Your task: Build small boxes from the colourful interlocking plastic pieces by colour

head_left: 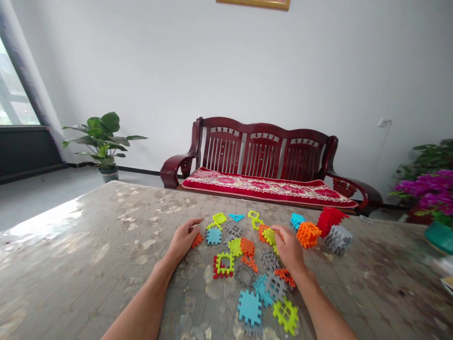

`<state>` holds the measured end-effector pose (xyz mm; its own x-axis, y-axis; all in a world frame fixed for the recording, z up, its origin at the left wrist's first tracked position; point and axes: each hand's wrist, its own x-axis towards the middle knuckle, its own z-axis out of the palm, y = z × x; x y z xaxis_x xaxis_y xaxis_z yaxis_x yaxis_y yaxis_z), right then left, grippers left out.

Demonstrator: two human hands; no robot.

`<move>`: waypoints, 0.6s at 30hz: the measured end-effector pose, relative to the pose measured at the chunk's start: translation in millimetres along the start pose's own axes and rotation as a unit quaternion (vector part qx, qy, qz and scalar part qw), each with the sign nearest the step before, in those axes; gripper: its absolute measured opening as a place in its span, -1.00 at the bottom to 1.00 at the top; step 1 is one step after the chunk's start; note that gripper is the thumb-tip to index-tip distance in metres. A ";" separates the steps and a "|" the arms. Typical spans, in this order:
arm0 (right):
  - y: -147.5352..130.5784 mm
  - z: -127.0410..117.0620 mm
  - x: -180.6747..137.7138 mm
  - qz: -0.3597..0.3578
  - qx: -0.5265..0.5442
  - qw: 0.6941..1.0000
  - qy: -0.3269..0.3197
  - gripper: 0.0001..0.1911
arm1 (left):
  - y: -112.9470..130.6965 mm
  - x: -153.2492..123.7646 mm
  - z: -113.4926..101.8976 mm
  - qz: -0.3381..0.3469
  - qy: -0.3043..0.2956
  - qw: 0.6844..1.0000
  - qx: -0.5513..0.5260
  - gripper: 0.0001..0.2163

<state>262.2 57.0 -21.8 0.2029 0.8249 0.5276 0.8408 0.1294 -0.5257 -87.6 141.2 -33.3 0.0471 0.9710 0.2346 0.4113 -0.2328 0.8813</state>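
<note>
Interlocking plastic toy tiles with notched edges lie loosely spread in front of me. At the left of the spread my left hand (185,238) rests, fingers stretched and thumb apart, beside an orange tile (197,241). My right hand (289,248) has its fingertips closed on the edge of a yellow-green tile (269,236), which partly covers another orange tile (262,231). Between the hands lie a light blue tile (213,235), a solid orange tile (247,246) and several grey ones. A yellow-green window-frame tile (224,264) overlaps a red piece. Closer to me is a larger blue tile (249,307).
Right of my right hand stand stacks of tiles: blue (297,220), orange (308,235), red (331,222) and grey (339,239). A patterned cloth covers the table (88,264). Beyond it is a wooden bench (262,151); potted plants (104,137) stand at the sides.
</note>
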 end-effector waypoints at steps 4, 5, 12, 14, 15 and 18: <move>23.4 5.5 -1.0 0.017 -0.071 0.997 -0.010 -0.58 | -0.4 -1.7 0.0 0.004 0.021 0.997 0.076 -0.59; 25.3 10.0 -3.2 0.020 -0.069 0.997 -0.026 -0.58 | -0.6 -1.8 0.0 0.005 0.027 0.997 0.078 -0.59; 2.4 30.9 -8.3 -0.003 0.124 0.985 -0.119 -0.54 | -10.6 3.1 0.7 0.009 0.025 0.998 0.065 -0.56; 0.9 25.8 -4.5 0.001 0.131 0.988 -0.085 -0.57 | -14.0 4.9 0.9 0.008 0.019 0.998 0.060 -0.54; 3.1 22.5 -2.7 0.007 0.116 0.991 -0.060 -0.58 | -14.9 5.5 1.0 0.007 0.015 0.998 0.062 -0.54; 17.6 16.2 -0.7 0.040 0.042 0.998 0.007 -0.58 | -14.4 5.4 0.7 0.013 0.010 0.996 0.086 -0.55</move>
<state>268.7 67.6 -42.2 0.2751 0.8270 0.4902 0.7765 0.1096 -0.6205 -92.6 149.8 -45.1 0.0426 0.9632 0.2654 0.5598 -0.2430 0.7922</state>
